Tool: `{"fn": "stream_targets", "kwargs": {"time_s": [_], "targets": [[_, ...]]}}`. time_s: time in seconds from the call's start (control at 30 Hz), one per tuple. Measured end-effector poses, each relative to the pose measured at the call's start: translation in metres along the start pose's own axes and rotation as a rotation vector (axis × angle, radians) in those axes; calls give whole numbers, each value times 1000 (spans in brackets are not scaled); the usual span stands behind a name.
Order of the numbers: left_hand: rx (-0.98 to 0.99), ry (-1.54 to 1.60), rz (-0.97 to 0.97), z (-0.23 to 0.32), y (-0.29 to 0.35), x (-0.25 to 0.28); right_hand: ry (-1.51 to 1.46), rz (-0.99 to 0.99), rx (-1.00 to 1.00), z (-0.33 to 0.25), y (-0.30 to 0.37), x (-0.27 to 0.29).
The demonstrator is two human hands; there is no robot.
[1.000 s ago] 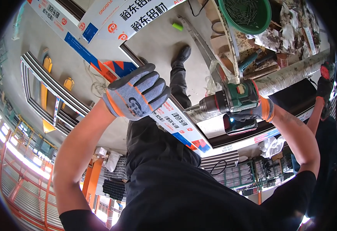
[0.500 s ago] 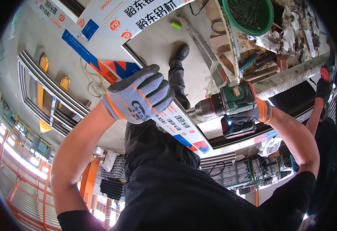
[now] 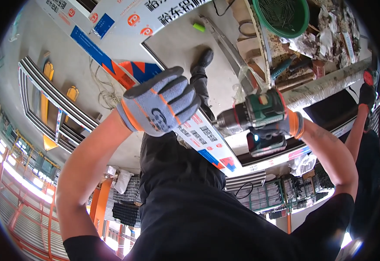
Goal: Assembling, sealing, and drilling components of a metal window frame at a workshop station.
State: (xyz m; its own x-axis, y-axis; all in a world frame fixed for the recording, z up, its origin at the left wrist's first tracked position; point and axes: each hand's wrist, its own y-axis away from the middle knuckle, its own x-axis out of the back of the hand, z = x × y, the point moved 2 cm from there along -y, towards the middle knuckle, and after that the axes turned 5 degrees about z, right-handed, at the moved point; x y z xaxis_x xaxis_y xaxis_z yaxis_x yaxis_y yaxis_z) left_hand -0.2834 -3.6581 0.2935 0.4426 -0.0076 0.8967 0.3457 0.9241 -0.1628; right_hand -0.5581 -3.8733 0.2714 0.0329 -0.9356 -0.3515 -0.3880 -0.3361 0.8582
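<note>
My left hand (image 3: 159, 102), in a grey and orange work glove with dark fingertips, is closed over a bar of the film-wrapped aluminium frame (image 3: 200, 137). Its fingers curl across the bar's far edge, and their tips are hidden. My right hand (image 3: 277, 129), gloved alike, grips a green and black cordless drill (image 3: 263, 108) by its handle. A small light shines near the drill's battery. The chuck (image 3: 229, 119) points left toward the inner side of the bar, its tip close to it; whether it touches I cannot tell.
A green bowl of screws (image 3: 283, 17) stands on a cluttered workbench (image 3: 281, 45) at the far right, beside a wrapped roll (image 3: 329, 80). More frames (image 3: 46, 95) lie on the left floor near a cord (image 3: 105, 93). Another person's gloved hand (image 3: 366, 93) is at the right edge.
The drill and my right hand have shifted slightly to the left and up. My left hand keeps its hold on the bar; the view has moved a little.
</note>
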Motion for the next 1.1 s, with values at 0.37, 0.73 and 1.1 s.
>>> {"fn": "stream_targets", "kwargs": {"time_s": [0.37,0.73,1.1], "targets": [[2,56,66,24,-13,56,-342,155,80,-41,66,-37],[-34,-13,-64,52,13,113,1080,1345,126,-78,168,-249],[-102,-53,120,101,15,148,218,1925,-240,-74,142,-413]]}}
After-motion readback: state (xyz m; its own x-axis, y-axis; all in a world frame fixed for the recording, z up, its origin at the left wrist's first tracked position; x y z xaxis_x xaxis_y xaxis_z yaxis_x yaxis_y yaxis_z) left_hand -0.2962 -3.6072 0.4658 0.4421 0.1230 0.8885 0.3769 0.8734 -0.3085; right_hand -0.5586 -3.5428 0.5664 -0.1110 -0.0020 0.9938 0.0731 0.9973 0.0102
